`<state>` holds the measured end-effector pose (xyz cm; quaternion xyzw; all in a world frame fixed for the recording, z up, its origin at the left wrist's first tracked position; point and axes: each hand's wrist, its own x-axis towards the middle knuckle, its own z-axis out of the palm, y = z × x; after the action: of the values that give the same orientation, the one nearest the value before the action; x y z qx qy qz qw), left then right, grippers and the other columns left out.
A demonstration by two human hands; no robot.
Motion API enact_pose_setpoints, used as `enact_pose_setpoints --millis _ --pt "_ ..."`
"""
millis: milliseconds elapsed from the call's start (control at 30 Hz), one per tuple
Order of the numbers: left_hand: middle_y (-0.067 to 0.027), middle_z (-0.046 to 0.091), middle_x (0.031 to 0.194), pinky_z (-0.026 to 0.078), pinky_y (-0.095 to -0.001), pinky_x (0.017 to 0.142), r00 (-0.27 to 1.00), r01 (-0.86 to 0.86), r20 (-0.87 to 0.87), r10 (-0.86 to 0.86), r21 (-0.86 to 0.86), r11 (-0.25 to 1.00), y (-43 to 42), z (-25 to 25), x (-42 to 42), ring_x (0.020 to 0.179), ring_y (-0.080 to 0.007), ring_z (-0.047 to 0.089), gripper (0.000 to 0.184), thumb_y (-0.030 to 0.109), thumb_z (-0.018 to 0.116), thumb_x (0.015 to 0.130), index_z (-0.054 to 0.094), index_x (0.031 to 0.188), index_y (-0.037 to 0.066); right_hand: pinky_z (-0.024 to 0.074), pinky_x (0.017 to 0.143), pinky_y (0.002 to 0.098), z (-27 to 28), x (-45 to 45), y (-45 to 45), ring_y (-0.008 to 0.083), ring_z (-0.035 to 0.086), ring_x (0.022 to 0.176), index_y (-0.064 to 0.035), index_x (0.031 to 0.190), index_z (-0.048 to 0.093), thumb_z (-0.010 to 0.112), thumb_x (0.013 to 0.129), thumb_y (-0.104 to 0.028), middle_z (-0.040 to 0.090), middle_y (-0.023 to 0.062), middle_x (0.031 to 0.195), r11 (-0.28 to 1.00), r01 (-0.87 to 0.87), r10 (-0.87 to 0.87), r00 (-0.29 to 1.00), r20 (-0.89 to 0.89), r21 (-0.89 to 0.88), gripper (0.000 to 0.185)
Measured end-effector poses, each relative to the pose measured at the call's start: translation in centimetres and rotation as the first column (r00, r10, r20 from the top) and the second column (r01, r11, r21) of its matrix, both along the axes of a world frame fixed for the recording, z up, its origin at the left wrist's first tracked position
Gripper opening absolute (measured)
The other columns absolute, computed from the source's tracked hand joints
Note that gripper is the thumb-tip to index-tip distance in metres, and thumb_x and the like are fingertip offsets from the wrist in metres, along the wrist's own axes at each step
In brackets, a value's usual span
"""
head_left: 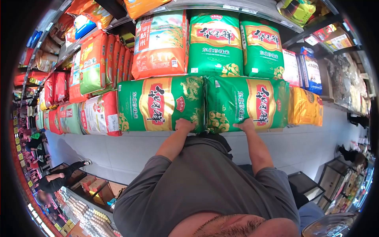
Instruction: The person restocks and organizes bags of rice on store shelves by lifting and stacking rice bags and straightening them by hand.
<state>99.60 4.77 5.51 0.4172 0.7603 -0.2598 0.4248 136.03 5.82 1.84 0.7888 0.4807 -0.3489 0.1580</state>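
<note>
Two large green rice bags lie on their sides in the front row, end to end. My left hand [184, 125] is closed on the lower front edge of the left green rice bag [136, 104], near its right end. At the lower front edge of the right green rice bag [233, 100], my right hand [246, 125] grips with the thumb pointing left; its other fingers are partly hidden. Behind them stand two upright green rice bags [215, 49] [263, 55] and an orange rice bag [160, 59].
Yellow bags [306, 106] lie to the right of the front row, and a red-and-white bag [98, 112] to its left. An upper shelf [233, 7] runs overhead. Pale floor [106, 152] lies below. A person [59, 175] is at lower left, near stacked eggs [85, 209].
</note>
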Motion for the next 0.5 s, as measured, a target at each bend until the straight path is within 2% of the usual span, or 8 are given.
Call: enact_pose_setpoints --millis 33,133,267,400,467,500 --pt "-0.0146 0.042 0.145 0.049 -0.0534 0.099 1.000 -0.004 -0.011 0.004 0.003 1.000 -0.1 -0.6 -0.1 0.137 -0.0315 0.040 0.103 0.072 0.061 0.082 0.040 0.143 -0.008 0.0542 0.091 0.0352 1.3 -0.6 0.2 0.0284 0.065 0.109 0.0134 0.135 0.037 0.096 0.054 -0.051 0.063 0.0204 0.124 0.998 0.051 -0.051 0.999 0.002 -0.036 0.119" --pt "-0.0147 0.042 0.146 0.049 -0.0534 0.099 1.000 0.008 -0.015 -0.008 0.007 1.000 -0.4 -2.0 -0.2 0.137 -0.0317 0.040 0.103 0.072 0.061 0.082 0.040 0.143 -0.008 0.0551 0.089 0.0359 1.8 -0.9 0.3 0.0286 0.067 0.105 0.0126 0.138 0.034 0.095 0.055 -0.051 0.064 0.0193 0.122 0.999 0.045 -0.043 0.998 0.047 -0.031 0.121" --pt "-0.0155 0.042 0.146 0.049 -0.0536 0.099 0.999 0.047 0.002 -0.047 0.029 0.998 -0.5 -1.7 -0.2 0.137 -0.0318 0.041 0.103 0.072 0.061 0.082 0.040 0.143 -0.009 0.0548 0.090 0.0359 1.3 -0.7 0.4 0.0288 0.066 0.108 0.0121 0.138 0.034 0.095 0.054 -0.052 0.064 0.0190 0.122 0.994 0.096 -0.094 0.994 0.056 -0.044 0.122" --pt "-0.0160 0.042 0.145 0.050 -0.0537 0.099 0.998 0.069 0.005 -0.070 0.038 0.997 -0.7 -2.6 -0.2 0.137 -0.0321 0.041 0.104 0.073 0.061 0.082 0.039 0.142 -0.009 0.0563 0.085 0.0363 -0.4 0.0 0.3 0.0283 0.069 0.100 0.0146 0.137 0.033 0.095 0.054 -0.052 0.065 0.0206 0.121 0.994 0.066 -0.065 0.998 0.015 -0.082 0.123" --pt "-0.0154 0.042 0.145 0.050 -0.0543 0.098 0.999 -0.044 -0.022 0.044 0.004 0.999 -0.4 -1.2 0.0 0.138 -0.0323 0.040 0.103 0.072 0.061 0.083 0.041 0.142 -0.009 0.0571 0.083 0.0360 -0.3 -0.1 -0.1 0.0280 0.070 0.095 0.0142 0.136 0.035 0.095 0.055 -0.052 0.065 0.0210 0.119 0.994 0.066 -0.065 0.998 0.009 -0.084 0.121" --pt "-0.0154 0.042 0.145 0.050 -0.0543 0.098 0.999 -0.044 -0.024 0.044 0.007 0.999 -0.5 -1.0 0.1 0.138 -0.0323 0.040 0.103 0.072 0.061 0.083 0.041 0.142 -0.009 0.0578 0.078 0.0357 -0.3 -0.1 -0.4 0.0268 0.070 0.090 0.0110 0.135 0.040 0.095 0.055 -0.052 0.065 0.0207 0.118 0.998 0.068 -0.067 0.997 0.047 -0.015 0.115"
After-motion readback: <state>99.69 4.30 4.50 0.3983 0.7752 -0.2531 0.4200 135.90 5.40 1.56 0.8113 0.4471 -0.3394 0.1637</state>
